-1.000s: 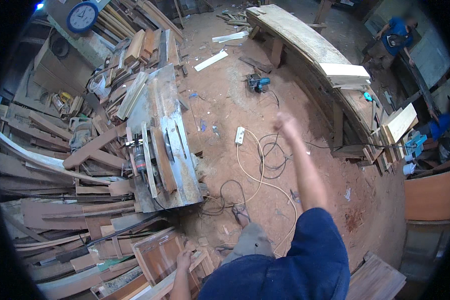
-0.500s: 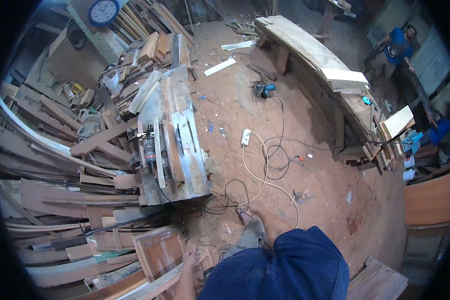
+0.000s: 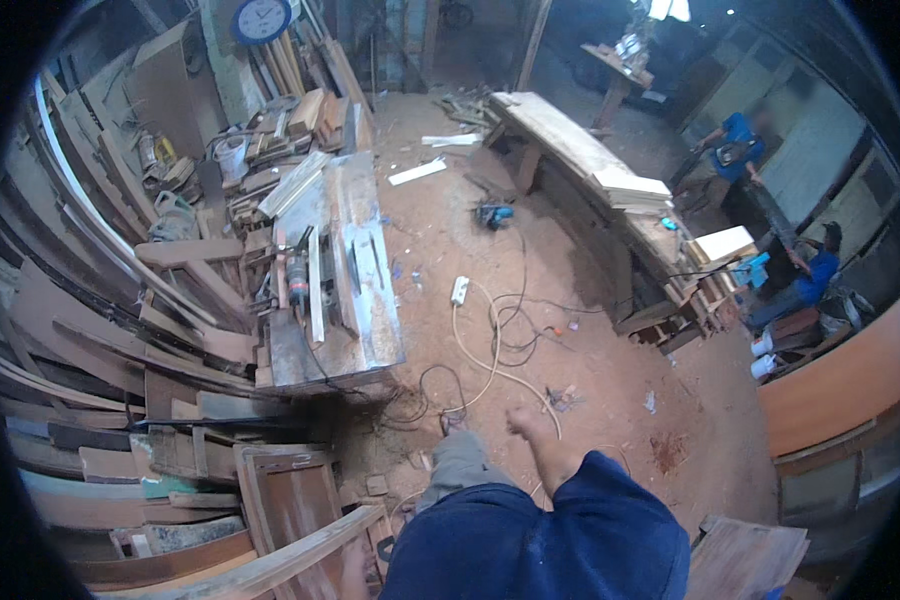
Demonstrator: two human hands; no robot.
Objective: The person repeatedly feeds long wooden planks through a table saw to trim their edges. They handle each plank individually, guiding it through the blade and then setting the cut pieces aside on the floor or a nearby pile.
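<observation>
Loosely curled as far as can be seen, the person's bare right hand (image 3: 522, 422) hangs over the reddish dirt floor (image 3: 610, 390), just left of a cream-coloured power cable as seen; whether its fingers enclose anything cannot be told. Blurred and partly covered, the bare left hand (image 3: 354, 562) is at the lower edge, just beside a long pale wooden rail (image 3: 305, 548); how far its fingers are closed, and whether they have hold of the rail, cannot be told. That rail slants up from the lower left, crossing in front of a brown wooden panelled frame (image 3: 295, 490).

Ahead, a white rectangular socket block (image 3: 460, 290) lies on the floor at the end of the cream-coloured power cable (image 3: 497, 350), near loops of thin black cord. Farther off sits a teal-and-black power saw (image 3: 493, 216). To the left, a grey metal-topped worktable (image 3: 382, 335) carries a red-and-grey power tool (image 3: 297, 278) and wooden strips. To the right, a long wooden workbench (image 3: 560, 132) bears stacked pale boards (image 3: 632, 187). Beyond it are two people in blue shirts.
</observation>
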